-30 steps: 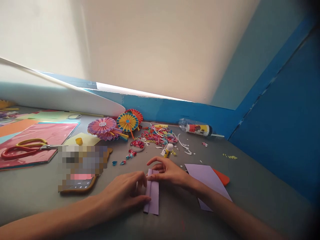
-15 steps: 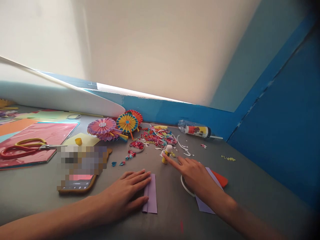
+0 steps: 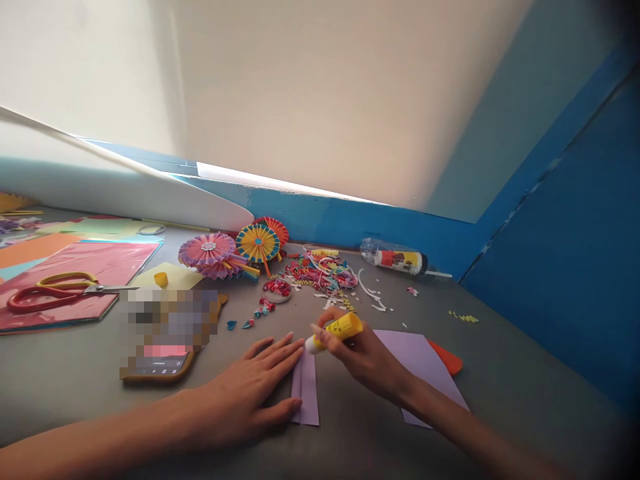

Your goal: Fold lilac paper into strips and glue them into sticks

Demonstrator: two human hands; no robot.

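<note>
The open left hand [image 3: 267, 387] is keeping purple paper [image 3: 310, 400] still, away from the table's [image 3: 350, 427] back edge. The right hand [image 3: 367, 357] is gripping a glue stick [image 3: 343, 328]; its tip is facing the paper.

Purple paper strip [image 3: 309, 390]: creased lengthwise, flat on worktop [image 3: 345, 427], left edge under left fingers [image 3: 295, 405]. Yellow glue stick [image 3: 340, 328]: gripped in right fingers [image 3: 334, 345], tilted, white end lower, beside left fingertips, at strip's far end; contact unclear.
</note>
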